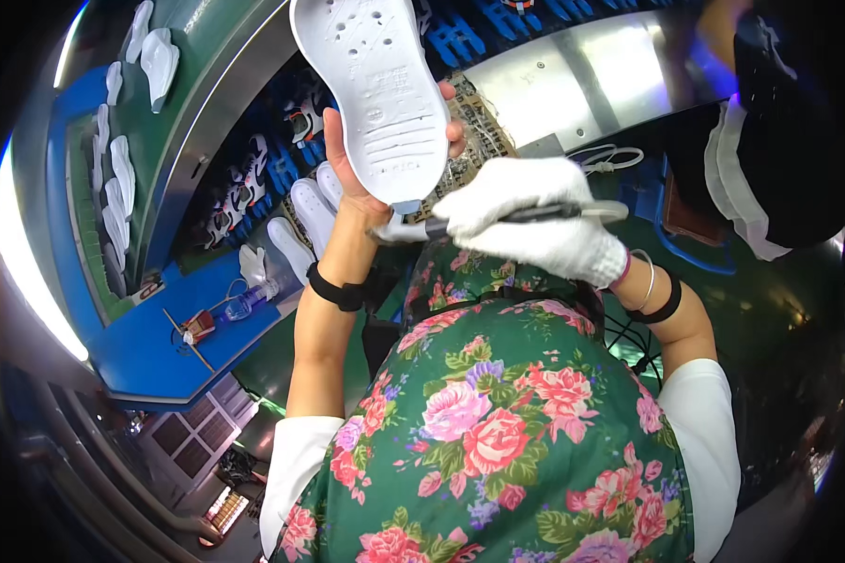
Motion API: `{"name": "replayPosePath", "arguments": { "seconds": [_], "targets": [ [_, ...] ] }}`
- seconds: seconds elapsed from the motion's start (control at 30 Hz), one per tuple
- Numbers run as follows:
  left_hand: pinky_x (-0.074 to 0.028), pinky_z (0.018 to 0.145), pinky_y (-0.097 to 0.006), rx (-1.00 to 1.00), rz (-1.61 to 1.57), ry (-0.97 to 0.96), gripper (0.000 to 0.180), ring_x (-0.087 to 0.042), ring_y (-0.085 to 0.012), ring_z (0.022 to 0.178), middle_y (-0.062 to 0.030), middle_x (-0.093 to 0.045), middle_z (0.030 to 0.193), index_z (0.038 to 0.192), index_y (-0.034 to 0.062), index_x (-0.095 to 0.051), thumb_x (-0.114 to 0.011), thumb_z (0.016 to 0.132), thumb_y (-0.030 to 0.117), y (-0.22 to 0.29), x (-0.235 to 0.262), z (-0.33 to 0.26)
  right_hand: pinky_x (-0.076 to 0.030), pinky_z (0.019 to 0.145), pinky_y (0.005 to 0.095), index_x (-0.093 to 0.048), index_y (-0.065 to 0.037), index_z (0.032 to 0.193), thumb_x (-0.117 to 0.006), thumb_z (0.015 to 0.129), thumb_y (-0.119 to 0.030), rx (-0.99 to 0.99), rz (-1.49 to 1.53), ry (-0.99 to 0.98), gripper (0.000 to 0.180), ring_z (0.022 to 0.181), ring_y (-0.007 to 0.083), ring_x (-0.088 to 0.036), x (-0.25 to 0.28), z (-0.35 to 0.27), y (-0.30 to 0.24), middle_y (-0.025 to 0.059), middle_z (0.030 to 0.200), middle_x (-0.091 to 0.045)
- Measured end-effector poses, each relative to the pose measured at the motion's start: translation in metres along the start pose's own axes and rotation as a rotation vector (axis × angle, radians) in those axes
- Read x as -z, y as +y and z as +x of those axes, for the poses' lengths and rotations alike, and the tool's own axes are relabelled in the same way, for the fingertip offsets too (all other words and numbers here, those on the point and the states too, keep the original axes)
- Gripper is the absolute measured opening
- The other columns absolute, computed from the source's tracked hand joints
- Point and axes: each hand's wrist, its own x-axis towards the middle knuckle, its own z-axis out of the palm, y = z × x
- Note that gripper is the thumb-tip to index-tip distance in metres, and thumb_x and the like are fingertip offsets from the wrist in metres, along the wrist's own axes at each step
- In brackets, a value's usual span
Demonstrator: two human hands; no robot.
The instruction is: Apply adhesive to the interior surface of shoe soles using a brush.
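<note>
Sole (380, 94): white, held up in the air, not resting on anything. Long axis runs from the heel end by the wrist up and away to the top edge of the picture, leaning slightly left. Flat face with small holes and ridges is turned toward the camera.

Left hand (352, 155): bare, behind and under the sole. Palm backs it, fingertips curl around the right edge, thumb side on the left edge. Clasped on it, not spread. Black band on that wrist.

Right hand (526, 220): white glove, fist wrapped around a tool (498, 218) with a dark shaft, lying almost level. Tip points left and sits at the sole's heel end, touching or just short of it; contact not clear. Handle end sticks out right of the glove.

Key relation: tool axis is roughly square to the sole's long axis and meets it at the near, lower end. Right hand is just below-right of the sole, left hand directly under it.

Around: conveyor (207, 103) upper left carrying more white soles (160, 56), blue bench (150, 347) at left.
</note>
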Motion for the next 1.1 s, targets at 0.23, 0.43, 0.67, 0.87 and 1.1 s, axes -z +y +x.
{"name": "replayPosePath", "arguments": {
  "seconds": [0.23, 0.43, 0.67, 0.87, 1.1],
  "targets": [
    [-0.046, 0.081, -0.045, -0.036, 0.372, 0.684, 0.090, -0.050, -0.0341, 0.091, -0.0281, -0.048, 0.134, 0.148, 0.0072, -0.035, -0.054, 0.085, 0.068, -0.009, -0.029, 0.002, -0.056, 0.076, 0.0340, -0.074, -0.006, 0.099, -0.076, 0.077, -0.003, 0.303, -0.465, 0.117, 0.023, 0.086, 0.0237, -0.069, 0.005, 0.002, -0.007, 0.0087, 0.100, -0.073],
    [-0.050, 0.080, -0.045, 0.152, 0.158, 0.195, 0.089, -0.060, -0.0399, 0.094, -0.0343, -0.047, 0.132, 0.148, 0.0059, -0.039, -0.050, 0.083, 0.066, 0.006, -0.015, 0.012, -0.056, 0.074, 0.0329, -0.074, -0.010, 0.099, -0.076, 0.076, -0.006, 0.439, -0.642, -0.018, 0.024, 0.084, 0.0226, -0.069, -0.013, -0.011, -0.007, 0.0065, 0.100, -0.073],
    [-0.048, 0.077, -0.042, 0.166, 0.193, 0.178, 0.088, -0.060, -0.0377, 0.092, -0.0336, -0.050, 0.128, 0.146, 0.0045, -0.041, -0.051, 0.083, 0.065, 0.006, -0.015, 0.013, -0.055, 0.077, 0.0333, -0.074, -0.006, 0.096, -0.074, 0.077, 0.000, 0.185, -0.315, 0.129, 0.019, 0.087, 0.0221, -0.069, 0.004, -0.004, -0.013, 0.0091, 0.098, -0.073],
    [-0.037, 0.068, -0.039, 0.130, 0.295, 0.253, 0.106, -0.052, -0.0287, 0.081, -0.0264, -0.053, 0.118, 0.139, -0.0064, -0.041, -0.047, 0.077, 0.079, 0.007, -0.015, 0.018, -0.055, 0.075, 0.0337, -0.074, -0.009, 0.100, -0.076, 0.073, -0.001, 0.279, -0.412, -0.048, 0.028, 0.086, 0.0242, -0.069, -0.012, -0.009, -0.015, 0.0104, 0.104, -0.073],
    [-0.049, 0.076, -0.045, 0.116, 0.094, 0.174, 0.092, -0.062, -0.0372, 0.091, -0.0326, -0.052, 0.124, 0.145, 0.0008, -0.041, -0.045, 0.084, 0.069, 0.007, -0.004, 0.021, -0.055, 0.076, 0.0303, -0.074, -0.002, 0.093, -0.075, 0.079, 0.000, 0.086, -0.289, 0.180, 0.014, 0.084, 0.0195, -0.069, -0.017, 0.000, -0.007, 0.0116, 0.094, -0.073]
  ]
}}
